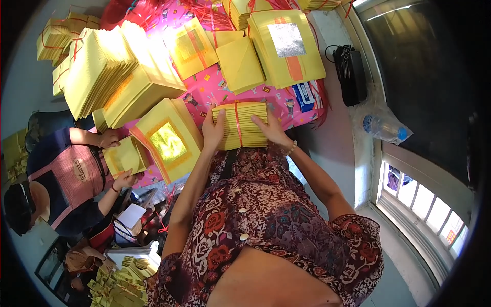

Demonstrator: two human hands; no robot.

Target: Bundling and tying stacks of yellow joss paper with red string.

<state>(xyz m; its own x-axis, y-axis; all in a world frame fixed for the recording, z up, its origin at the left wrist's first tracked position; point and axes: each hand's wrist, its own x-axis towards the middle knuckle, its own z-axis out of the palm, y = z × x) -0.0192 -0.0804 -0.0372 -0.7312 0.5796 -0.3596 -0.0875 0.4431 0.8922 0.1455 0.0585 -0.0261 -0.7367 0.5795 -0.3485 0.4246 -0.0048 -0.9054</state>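
Observation:
Between my two hands is a thick bundle of yellow folded papers, with a red tie running across its middle. My left hand grips its left side, thumb on the upper face. On the opposite side my right hand holds it the same way, with a beaded bracelet at the wrist. The fingers under the bundle are hidden. It sits at the near edge of a table with a pink patterned cover. Just beyond lies a smaller stack of plain yellow papers.
Tall yellow paper stacks crowd the table's left, and a stack with a silver square stands far right. A co-worker at left handles a yellow paper. A bagged bottle rests by the window; tied bundles are piled lower left.

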